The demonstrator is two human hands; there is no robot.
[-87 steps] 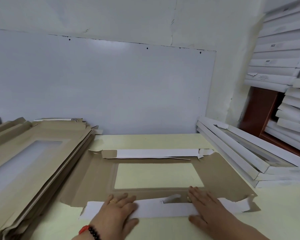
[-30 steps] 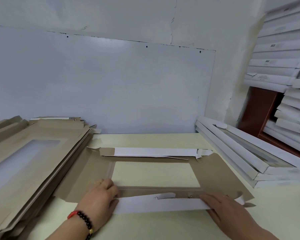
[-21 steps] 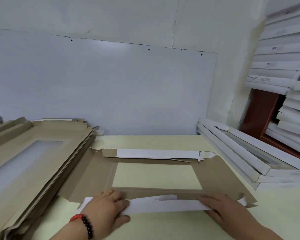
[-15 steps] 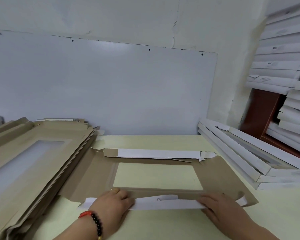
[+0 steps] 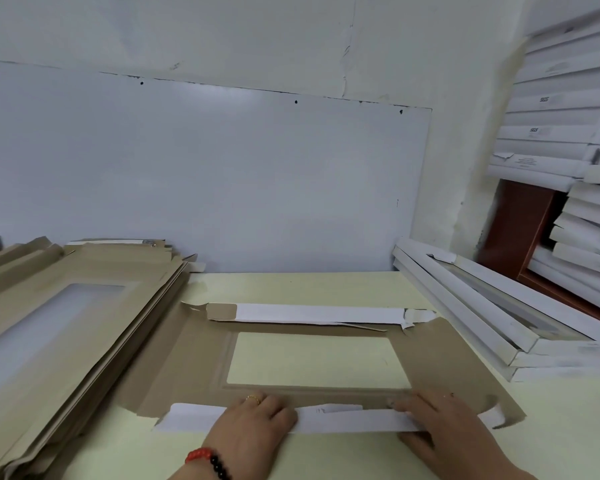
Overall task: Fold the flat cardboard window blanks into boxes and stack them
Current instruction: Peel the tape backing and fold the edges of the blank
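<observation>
The left hand (image 5: 248, 431) lies palm down with its fingers (image 5: 257, 403) held together and fairly straight, pressing on the near flap (image 5: 343, 420) of the blank (image 5: 440, 368); a ring sits on one finger and a bracelet (image 5: 208, 460) of red and black beads circles the wrist; the right hand (image 5: 444, 434) rests on the same flap further right, its fingers close together and nearly flat, the tips at the fold line, though whether the thumb is tucked under the flap cannot be told. The flap shows its white side and lies folded over towards the window (image 5: 316, 358); the blank itself lies flat and brown side up on the pale yellow counter (image 5: 291, 285), directly in front of the person; its far flap (image 5: 312, 313) is likewise folded inward, white side up. To the left, a pile of flat blanks (image 5: 66, 306) leans at the counter's edge, touching the blank's left side; to the right, folded white boxes (image 5: 492, 323) are stacked on the counter, and more white boxes (image 5: 568, 133) are piled on a shelf beyond; a whiteboard (image 5: 201, 174) covers the wall behind.
</observation>
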